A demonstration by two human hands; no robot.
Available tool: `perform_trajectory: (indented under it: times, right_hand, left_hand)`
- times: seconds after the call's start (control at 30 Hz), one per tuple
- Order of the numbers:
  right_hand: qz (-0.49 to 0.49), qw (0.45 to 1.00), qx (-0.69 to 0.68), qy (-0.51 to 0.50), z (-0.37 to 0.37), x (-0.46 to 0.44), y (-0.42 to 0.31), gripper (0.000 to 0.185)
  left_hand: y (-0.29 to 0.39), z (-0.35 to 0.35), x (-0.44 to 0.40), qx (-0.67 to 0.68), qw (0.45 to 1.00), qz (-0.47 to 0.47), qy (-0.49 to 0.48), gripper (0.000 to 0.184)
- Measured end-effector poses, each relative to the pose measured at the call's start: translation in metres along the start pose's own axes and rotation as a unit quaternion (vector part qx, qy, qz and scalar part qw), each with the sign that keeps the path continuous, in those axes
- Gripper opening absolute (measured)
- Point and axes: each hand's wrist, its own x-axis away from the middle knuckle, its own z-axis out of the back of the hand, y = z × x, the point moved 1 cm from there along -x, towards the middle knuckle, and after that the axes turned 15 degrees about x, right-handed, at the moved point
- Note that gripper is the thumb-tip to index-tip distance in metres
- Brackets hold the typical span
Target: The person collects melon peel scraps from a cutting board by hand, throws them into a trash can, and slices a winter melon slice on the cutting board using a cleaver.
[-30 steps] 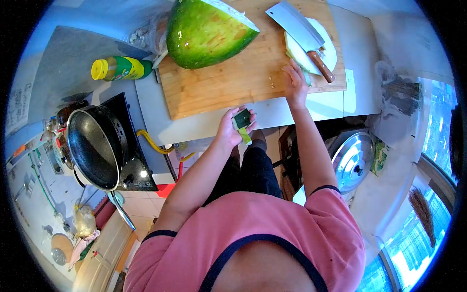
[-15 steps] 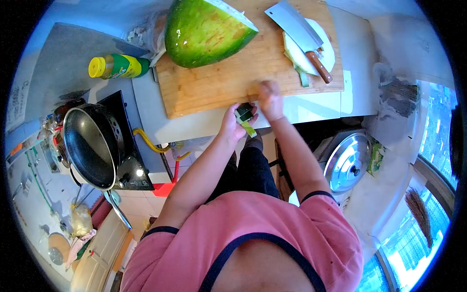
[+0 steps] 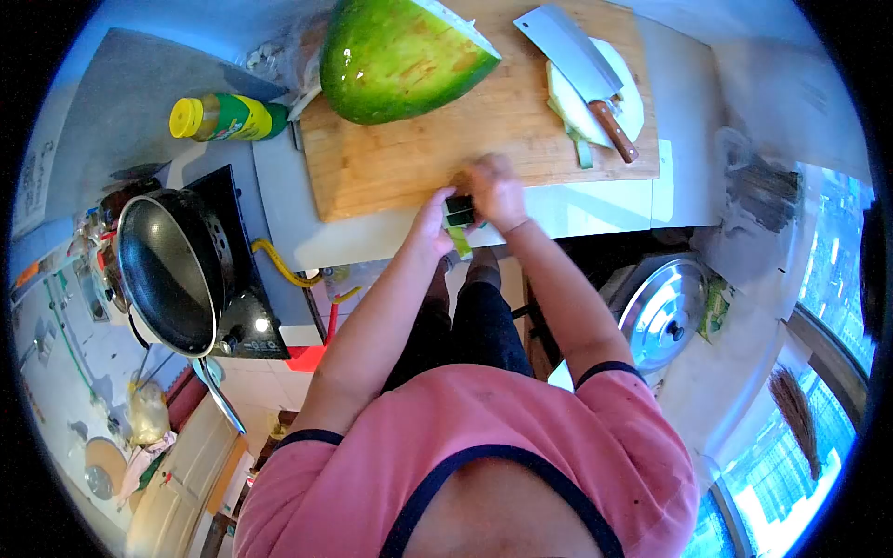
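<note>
My left hand point(image 3: 433, 223) is closed around a small dark block with pale sides point(image 3: 458, 211), held just off the front edge of the counter. A light green strip point(image 3: 460, 244) hangs below it. My right hand point(image 3: 498, 193) is curled against the upper right of the block, its fingertips blurred by motion; what they grip is hidden. Beyond both hands lies a wooden cutting board point(image 3: 391, 177). On it rest a large cut green melon point(image 3: 400, 65) and, at the right, a cleaver point(image 3: 581, 65) lying across pale melon slices point(image 3: 628, 102).
A yellow-capped bottle point(image 3: 228, 118) lies left of the board. A black wok point(image 3: 167, 274) sits on the stove at the left. To the lower right is a pot with a shiny metal lid point(image 3: 665, 312). A yellow hose point(image 3: 279, 265) hangs at the counter's front edge.
My right hand has moved left and slightly down, up against the dark block. My left hand has shifted slightly left, and the block has turned in it.
</note>
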Motion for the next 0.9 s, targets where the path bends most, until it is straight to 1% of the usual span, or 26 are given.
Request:
perform_trajectory:
  times: [0.03, 0.07, 0.1, 0.13, 0.17, 0.2, 0.23, 0.27, 0.37, 0.4, 0.43, 0.5, 0.53, 0.57, 0.6, 0.63, 0.67, 0.7, 0.77, 0.83, 0.9]
  right_hand:
    - [0.021, 0.999, -0.032, -0.005, -0.002, 0.004, -0.012, 0.020]
    - [0.021, 0.999, -0.029, -0.003, 0.004, 0.008, -0.011, 0.020]
    - [0.000, 0.999, -0.048, 0.017, 0.015, 0.010, -0.007, 0.019]
    - [-0.018, 0.997, -0.067, 0.036, 0.022, 0.010, 0.001, 0.017]
    - [-0.065, 0.995, 0.024, 0.065, 0.023, 0.018, 0.035, 0.017]
    - [-0.140, 0.984, 0.086, 0.063, 0.034, 0.021, 0.068, 0.012]
    - [-0.245, 0.966, 0.064, 0.048, 0.057, 0.018, 0.083, 0.007]
    - [-0.247, 0.966, 0.065, 0.044, 0.050, 0.024, 0.083, 0.007]
    - [-0.111, 0.986, 0.116, 0.055, 0.010, 0.035, 0.066, 0.009]
    - [-0.088, 0.993, 0.067, 0.046, -0.002, 0.031, 0.038, 0.009]
    - [-0.066, 0.997, 0.019, 0.041, -0.013, 0.025, 0.005, 0.010]
    - [-0.104, 0.993, -0.038, 0.026, -0.002, 0.006, -0.036, 0.014]
    - [-0.094, 0.995, -0.020, 0.009, -0.004, 0.008, -0.022, 0.016]
    - [-0.098, 0.994, -0.008, 0.050, 0.006, 0.015, 0.005, 0.014]
    - [-0.151, 0.988, 0.031, 0.031, 0.012, 0.019, 0.040, 0.013]
    - [-0.200, 0.974, 0.101, 0.014, 0.012, 0.022, 0.079, 0.010]
    - [-0.286, 0.954, 0.088, 0.003, 0.043, 0.005, 0.086, 0.011]
    - [-0.283, 0.955, 0.085, -0.002, 0.030, 0.003, 0.087, 0.011]
    - [-0.151, 0.985, 0.069, 0.056, -0.001, 0.002, 0.076, 0.019]
    - [-0.047, 0.997, 0.043, 0.033, -0.012, 0.000, 0.010, 0.021]
    - [-0.067, 0.997, -0.039, -0.019, -0.010, 0.000, -0.030, 0.020]
  left_hand:
    - [0.002, -0.002, 0.000, -0.001, 1.000, 0.000, -0.006, 0.032]
    - [0.003, -0.002, 0.002, -0.015, 1.000, -0.002, -0.005, 0.033]
    - [0.006, 0.000, 0.002, -0.032, 0.999, -0.004, -0.004, 0.033]
    - [0.010, 0.000, 0.001, -0.032, 0.996, 0.066, -0.053, 0.031]
    - [0.010, 0.001, -0.004, -0.032, 0.996, 0.067, -0.057, 0.031]
    - [0.009, 0.002, -0.006, -0.026, 0.995, 0.077, -0.051, 0.034]
    - [0.008, 0.006, -0.006, -0.021, 0.995, 0.087, -0.042, 0.036]
    - [0.008, 0.008, -0.007, -0.039, 0.994, 0.084, -0.061, 0.040]
    - [0.006, 0.012, -0.010, -0.025, 0.994, 0.073, -0.073, 0.041]
    - [0.006, 0.014, -0.010, -0.035, 0.992, 0.088, -0.087, 0.038]
    - [0.003, 0.003, -0.003, -0.047, 0.999, 0.011, 0.005, 0.034]
    - [0.004, 0.001, -0.003, -0.031, 0.999, 0.015, -0.040, 0.030]
    - [0.010, 0.006, -0.004, -0.057, 0.996, 0.019, -0.065, 0.036]
    - [0.012, 0.010, -0.010, -0.059, 0.996, 0.019, -0.067, 0.036]
    - [0.011, 0.007, -0.007, -0.029, 0.995, 0.061, -0.070, 0.040]
    - [0.009, 0.004, -0.003, 0.003, 0.992, 0.104, -0.070, 0.043]
    - [0.005, 0.000, 0.000, 0.007, 0.995, 0.085, -0.048, 0.044]
    - [0.004, 0.003, -0.003, 0.012, 0.996, 0.082, -0.045, 0.044]
    - [0.002, 0.010, -0.008, 0.007, 0.997, 0.067, -0.040, 0.043]
    - [0.003, 0.007, -0.003, 0.002, 0.996, 0.065, -0.061, 0.041]
    - [0.003, 0.002, 0.001, -0.037, 0.999, -0.023, -0.022, 0.040]
